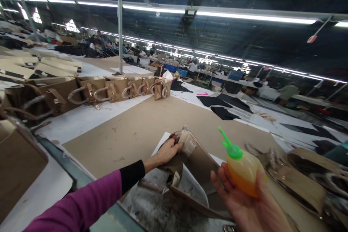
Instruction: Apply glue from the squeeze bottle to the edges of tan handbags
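Note:
A brown handbag (202, 156) lies open in front of me on a stained white sheet (152, 206). My left hand (169, 151) grips the bag's far upper edge, with its fingertips partly hidden by the material. In my right hand (244, 195) rests a soft squeeze bottle (244, 174) with a green cap and nozzle, partly filled with orange liquid. The bottle is held above the table to the right of the bag, its nozzle tilted up and to the left.
A row of brown handbags (108, 90) with wrapped handles stands along the left. More bags (307, 181) lie at the right. Brown board (130, 130) covers the table's middle, black cut pieces (225, 105) lie beyond it, and a metal post (120, 25) rises behind.

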`<state>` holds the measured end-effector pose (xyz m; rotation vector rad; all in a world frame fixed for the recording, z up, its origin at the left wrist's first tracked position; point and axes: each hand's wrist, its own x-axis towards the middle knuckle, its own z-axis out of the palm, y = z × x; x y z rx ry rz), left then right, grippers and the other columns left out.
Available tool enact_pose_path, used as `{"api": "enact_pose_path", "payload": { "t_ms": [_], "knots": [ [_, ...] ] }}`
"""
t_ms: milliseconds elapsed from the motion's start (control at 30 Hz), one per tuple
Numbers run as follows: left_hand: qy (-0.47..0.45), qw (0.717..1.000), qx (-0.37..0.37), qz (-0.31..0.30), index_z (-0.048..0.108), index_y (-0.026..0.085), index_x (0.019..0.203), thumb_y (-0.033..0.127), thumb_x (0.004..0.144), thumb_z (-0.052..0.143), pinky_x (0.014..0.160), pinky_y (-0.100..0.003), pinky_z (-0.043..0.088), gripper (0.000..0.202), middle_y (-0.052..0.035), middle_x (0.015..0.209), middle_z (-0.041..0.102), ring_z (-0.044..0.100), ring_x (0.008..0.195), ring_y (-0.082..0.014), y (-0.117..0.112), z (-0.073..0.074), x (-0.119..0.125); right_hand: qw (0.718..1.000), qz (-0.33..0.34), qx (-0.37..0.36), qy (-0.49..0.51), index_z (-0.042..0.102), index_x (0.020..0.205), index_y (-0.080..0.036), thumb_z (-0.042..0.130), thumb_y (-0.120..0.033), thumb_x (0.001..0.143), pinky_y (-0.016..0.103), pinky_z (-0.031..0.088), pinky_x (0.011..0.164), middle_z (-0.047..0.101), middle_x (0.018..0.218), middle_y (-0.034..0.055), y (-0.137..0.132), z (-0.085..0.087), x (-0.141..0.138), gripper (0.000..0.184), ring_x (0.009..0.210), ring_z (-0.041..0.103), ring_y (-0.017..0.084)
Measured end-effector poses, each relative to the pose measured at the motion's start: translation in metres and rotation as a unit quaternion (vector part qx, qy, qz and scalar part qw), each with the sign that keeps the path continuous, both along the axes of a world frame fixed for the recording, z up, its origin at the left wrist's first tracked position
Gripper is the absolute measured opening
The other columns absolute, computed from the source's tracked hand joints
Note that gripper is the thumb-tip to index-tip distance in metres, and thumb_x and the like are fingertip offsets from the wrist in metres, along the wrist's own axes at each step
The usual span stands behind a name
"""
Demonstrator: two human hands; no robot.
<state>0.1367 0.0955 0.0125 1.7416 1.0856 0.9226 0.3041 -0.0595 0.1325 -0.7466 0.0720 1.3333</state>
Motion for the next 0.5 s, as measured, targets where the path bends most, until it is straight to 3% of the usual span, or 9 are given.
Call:
{"api": "enact_pose_path", "payload": {
  "t_ms": [133, 233, 333, 400, 500],
  "knots": [
    [0.015, 1.000, 0.004, -0.004, 0.061, 0.018, 0.112, 0.040, 0.083, 0.047, 0.092, -0.028, 0.043, 0.038, -0.0018, 0.097, 0.067, 0.057, 0.098, -0.0207, 0.011, 0.018, -0.006, 1.000, 0.011, 0.001, -0.006, 0.072, 0.095, -0.016, 0.096, -0.034, 0.046, 0.045, 0.058, 0.067, 0.069, 0.092, 0.0147, -0.015, -0.004, 0.009, 0.057, 0.074, 0.065, 0.027],
    [0.057, 0.994, 0.049, -0.084, 0.059, 0.013, 0.113, 0.037, 0.086, 0.043, 0.086, -0.026, 0.044, 0.040, -0.0032, 0.101, 0.066, 0.058, 0.094, -0.0191, 0.029, 0.054, -0.013, 0.996, 0.082, 0.026, 0.004, 0.074, 0.092, -0.015, 0.092, -0.039, 0.056, 0.038, 0.057, 0.073, 0.070, 0.091, 0.0132, -0.027, -0.010, 0.014, 0.047, 0.076, 0.065, 0.023],
    [0.181, 0.960, 0.091, -0.195, 0.060, 0.010, 0.108, 0.034, 0.087, 0.043, 0.080, -0.024, 0.042, 0.037, -0.0040, 0.101, 0.065, 0.057, 0.089, -0.0178, 0.046, 0.100, -0.024, 0.987, 0.149, 0.051, 0.040, 0.074, 0.091, -0.015, 0.087, -0.046, 0.062, 0.036, 0.054, 0.079, 0.070, 0.090, 0.0118, -0.036, -0.020, 0.005, 0.044, 0.079, 0.065, 0.022],
    [0.232, 0.939, 0.095, -0.234, 0.065, 0.012, 0.097, 0.035, 0.083, 0.050, 0.076, -0.022, 0.041, 0.031, -0.0021, 0.093, 0.066, 0.057, 0.084, -0.0167, 0.054, 0.123, -0.032, 0.985, 0.152, 0.066, 0.058, 0.074, 0.090, -0.015, 0.085, -0.051, 0.064, 0.037, 0.055, 0.079, 0.071, 0.088, 0.0110, -0.040, -0.030, -0.010, 0.045, 0.079, 0.066, 0.022],
    [0.291, 0.911, 0.091, -0.277, 0.067, 0.015, 0.083, 0.031, 0.076, 0.059, 0.071, -0.021, 0.039, 0.019, 0.0002, 0.082, 0.067, 0.056, 0.075, -0.0146, 0.057, 0.140, -0.041, 0.990, 0.111, 0.066, 0.060, 0.074, 0.090, -0.018, 0.079, -0.054, 0.072, 0.037, 0.057, 0.074, 0.071, 0.085, 0.0091, -0.044, -0.051, -0.029, 0.041, 0.075, 0.067, 0.021]
  ]
}}
